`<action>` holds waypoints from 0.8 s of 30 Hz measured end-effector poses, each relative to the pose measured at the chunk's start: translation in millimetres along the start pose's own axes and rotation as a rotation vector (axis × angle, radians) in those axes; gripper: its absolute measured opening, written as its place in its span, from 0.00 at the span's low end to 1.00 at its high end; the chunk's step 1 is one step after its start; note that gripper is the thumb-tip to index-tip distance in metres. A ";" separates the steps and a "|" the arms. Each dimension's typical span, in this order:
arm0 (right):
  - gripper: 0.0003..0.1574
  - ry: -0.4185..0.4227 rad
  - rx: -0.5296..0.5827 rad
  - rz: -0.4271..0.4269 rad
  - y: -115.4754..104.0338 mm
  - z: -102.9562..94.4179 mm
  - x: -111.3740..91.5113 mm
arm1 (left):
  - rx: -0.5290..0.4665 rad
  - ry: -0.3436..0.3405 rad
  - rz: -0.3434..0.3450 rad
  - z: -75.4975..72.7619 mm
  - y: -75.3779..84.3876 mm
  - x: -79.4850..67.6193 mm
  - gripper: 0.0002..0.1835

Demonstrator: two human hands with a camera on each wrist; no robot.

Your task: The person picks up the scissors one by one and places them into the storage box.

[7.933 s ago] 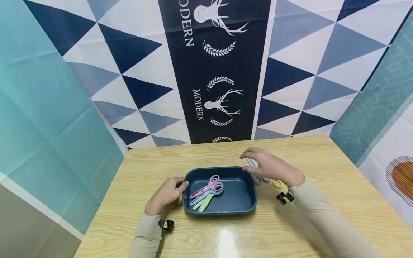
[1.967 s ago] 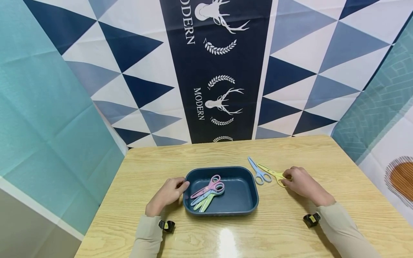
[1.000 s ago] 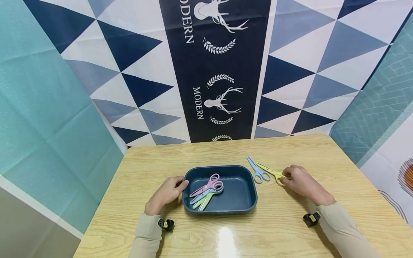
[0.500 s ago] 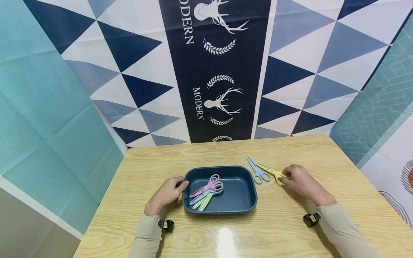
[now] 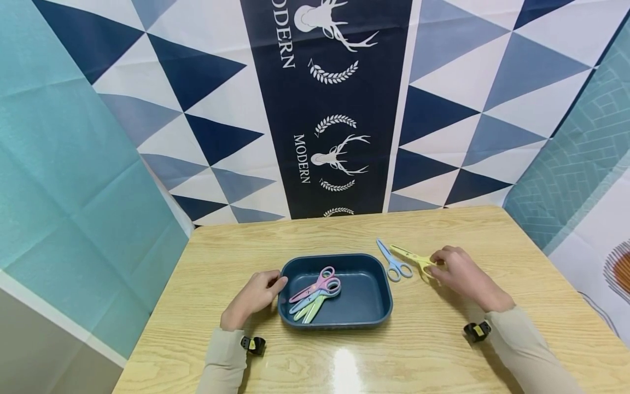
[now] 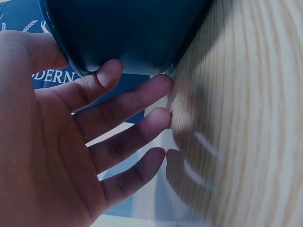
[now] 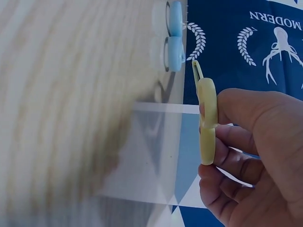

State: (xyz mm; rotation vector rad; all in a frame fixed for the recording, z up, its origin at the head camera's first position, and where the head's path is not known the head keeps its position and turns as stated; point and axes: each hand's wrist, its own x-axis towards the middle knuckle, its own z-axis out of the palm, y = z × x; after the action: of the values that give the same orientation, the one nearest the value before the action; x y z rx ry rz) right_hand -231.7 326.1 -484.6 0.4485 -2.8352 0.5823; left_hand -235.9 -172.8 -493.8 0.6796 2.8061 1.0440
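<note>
A dark blue rectangular tray (image 5: 361,316) stands on the table, holding pink scissors (image 5: 320,284), blue scissors (image 5: 306,302) and green blades (image 5: 313,311), bunched on its left side. At the tray's left end my left hand (image 5: 257,293) pinches the rim; in the left wrist view the thumb goes over the rim, the index fingertip (image 6: 110,73) touches the outer wall and the other fingers spread below. My right hand (image 5: 460,273) pinches yellow scissors (image 5: 415,259) by the handles; the right wrist view shows the handles (image 7: 207,109) raised off the table. Other blue scissors (image 5: 394,262) lie between tray and right hand.
The wooden table (image 5: 236,246) ends at a patterned cloth backdrop (image 5: 339,109) behind. Teal cloth (image 5: 98,191) hangs at the left. Each wrist wears a small black camera (image 5: 254,345).
Earlier, my right hand was over the blue scissors beside the tray; it then moved right to the yellow scissors' handles. In the last half second it has lifted them slightly. The left hand stays put.
</note>
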 end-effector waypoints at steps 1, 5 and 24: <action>0.14 0.004 0.001 -0.004 -0.9 -1.4 0.5 | -0.001 -0.001 0.000 -0.1 0.0 0.0 0.21; 0.14 0.015 -0.001 -0.018 -3.7 -5.8 3.2 | 0.001 0.000 0.007 0.1 -0.5 0.1 0.21; 0.10 0.056 -0.017 -0.091 -13.5 -18.9 13.8 | -0.012 0.001 -0.003 -0.2 -0.3 -0.1 0.21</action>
State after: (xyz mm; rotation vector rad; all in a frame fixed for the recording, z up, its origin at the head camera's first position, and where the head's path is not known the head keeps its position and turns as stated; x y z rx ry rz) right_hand -237.4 318.6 -459.3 0.5467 -2.7479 0.5446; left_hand -235.9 -173.2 -493.9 0.6740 2.7981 1.0600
